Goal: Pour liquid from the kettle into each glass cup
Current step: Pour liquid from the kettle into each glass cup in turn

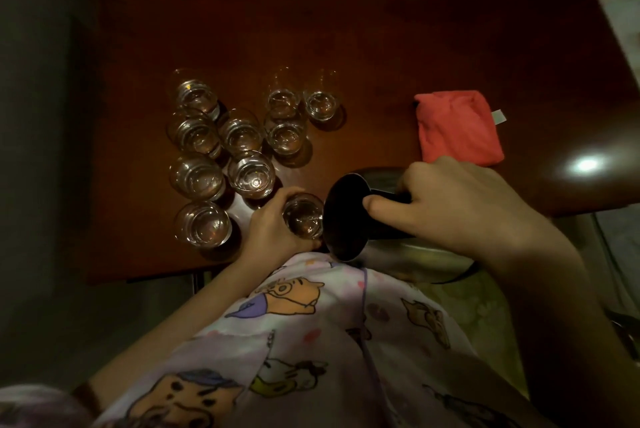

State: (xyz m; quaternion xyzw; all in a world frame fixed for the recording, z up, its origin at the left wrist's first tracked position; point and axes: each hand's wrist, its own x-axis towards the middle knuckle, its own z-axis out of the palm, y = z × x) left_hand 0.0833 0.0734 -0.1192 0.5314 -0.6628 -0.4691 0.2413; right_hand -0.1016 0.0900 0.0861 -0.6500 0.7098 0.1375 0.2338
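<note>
Fingers of my left hand (273, 219) curl round a small clear glass cup (303, 216) while my right hand (460, 199) grips the round dark metal kettle (346, 216), tipped against its rim.

Home, dim room: dark wooden table (381, 46), pink folded cloth (459, 127), cartoon-print pyjama top (311, 341).
</note>
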